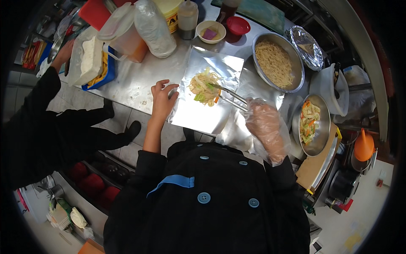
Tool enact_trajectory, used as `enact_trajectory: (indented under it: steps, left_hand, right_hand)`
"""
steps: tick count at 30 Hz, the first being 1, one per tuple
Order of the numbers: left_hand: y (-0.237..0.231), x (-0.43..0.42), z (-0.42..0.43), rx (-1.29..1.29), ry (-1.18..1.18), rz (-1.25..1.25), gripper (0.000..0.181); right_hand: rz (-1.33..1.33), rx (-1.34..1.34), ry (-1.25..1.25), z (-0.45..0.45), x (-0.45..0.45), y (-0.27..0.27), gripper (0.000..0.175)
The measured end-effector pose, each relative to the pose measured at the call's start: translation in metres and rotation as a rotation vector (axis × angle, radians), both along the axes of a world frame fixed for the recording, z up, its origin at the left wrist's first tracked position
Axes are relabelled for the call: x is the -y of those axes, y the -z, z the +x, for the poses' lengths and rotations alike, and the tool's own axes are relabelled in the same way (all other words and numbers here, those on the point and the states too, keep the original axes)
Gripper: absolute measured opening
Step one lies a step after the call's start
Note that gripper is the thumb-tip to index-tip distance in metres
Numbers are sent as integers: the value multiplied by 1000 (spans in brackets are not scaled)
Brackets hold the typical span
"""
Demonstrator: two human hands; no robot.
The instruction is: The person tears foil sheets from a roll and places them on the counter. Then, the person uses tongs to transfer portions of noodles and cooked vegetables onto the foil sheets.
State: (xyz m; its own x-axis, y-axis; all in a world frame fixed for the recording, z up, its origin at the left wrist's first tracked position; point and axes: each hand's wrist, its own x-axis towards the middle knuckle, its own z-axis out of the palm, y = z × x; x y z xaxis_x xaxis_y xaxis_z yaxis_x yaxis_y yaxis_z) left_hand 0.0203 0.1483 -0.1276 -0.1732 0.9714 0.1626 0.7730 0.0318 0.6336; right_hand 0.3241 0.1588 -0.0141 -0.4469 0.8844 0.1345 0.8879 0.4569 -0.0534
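Note:
My right hand, in a clear plastic glove, grips metal tongs. Their tips touch a small heap of noodles with vegetables lying on a sheet of aluminum foil. At the foil's left edge rests my bare left hand, fingers apart and slightly curled, holding nothing. More foil lies beneath and right of that sheet. A metal bowl of noodles stands beyond it to the right, and a smaller steel bowl holds cut vegetables. A foil-covered item sits beside the noodle bowl.
A co-worker's hand is at far left, near a blue container and a white-filled plastic container. Along the back stand a lidded jug, a squeeze bottle, a cream bowl and a red bowl.

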Motion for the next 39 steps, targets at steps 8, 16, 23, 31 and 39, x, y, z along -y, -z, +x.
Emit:
enact_trajectory:
  steps: [8,16,23,31,39]
  left_hand:
    - [28,-12,-4,6,45,83,32]
    - [9,-19,-11,-97,24,4,29]
    - [2,-32,7,-75,54,-12,29]
    - [0,-35,18,-99,84,1,28]
    - [2,-31,11,-113,68,5,28]
  right_hand:
    - [-134,81,174,34,20,-64,41]
    - [-157,439,861,240,62,-102,40]
    - [-2,353,714,330,101,-25,26]
    - [306,-644,638,362,92,42,27]
    - [-227,236,1057,287,72,-96,34]
